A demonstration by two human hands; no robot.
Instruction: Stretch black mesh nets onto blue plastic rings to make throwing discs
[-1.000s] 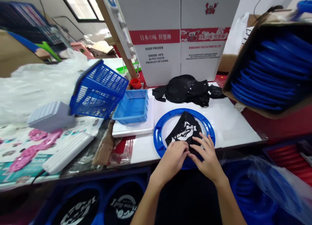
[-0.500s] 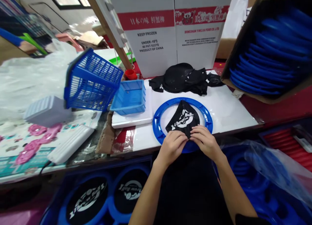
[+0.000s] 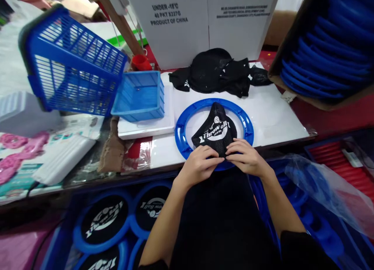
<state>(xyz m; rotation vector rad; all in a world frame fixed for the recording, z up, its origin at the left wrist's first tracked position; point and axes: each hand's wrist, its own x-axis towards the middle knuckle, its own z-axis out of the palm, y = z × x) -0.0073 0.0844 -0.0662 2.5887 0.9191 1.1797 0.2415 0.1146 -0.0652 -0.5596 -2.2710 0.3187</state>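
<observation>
A blue plastic ring (image 3: pixel 181 135) lies flat on the white tabletop in front of me. Across it is a black mesh cloth (image 3: pixel 214 126) with white "Throw Ball" print, its far part folded and narrowed. My left hand (image 3: pixel 201 163) pinches the cloth's near edge over the front of the ring. Close beside it, fingertips almost touching, my right hand (image 3: pixel 244 156) pinches the same edge. The fingers hide part of the ring's near side. More black cloth pieces (image 3: pixel 216 73) lie in a loose pile behind the ring.
To the left stand a light blue tray (image 3: pixel 140 96) on a white slab and a tilted blue basket (image 3: pixel 73 67). A carton (image 3: pixel 276 77) of stacked blue rings leans at right. Finished-looking black-and-blue discs (image 3: pixel 102 221) lie in a bin below. White cartons (image 3: pixel 187 32) stand behind.
My view has tilted down and shifted. Both hands still pinch the cloth's near edge, and the cloth's folds and print have shifted slightly within the ring.
</observation>
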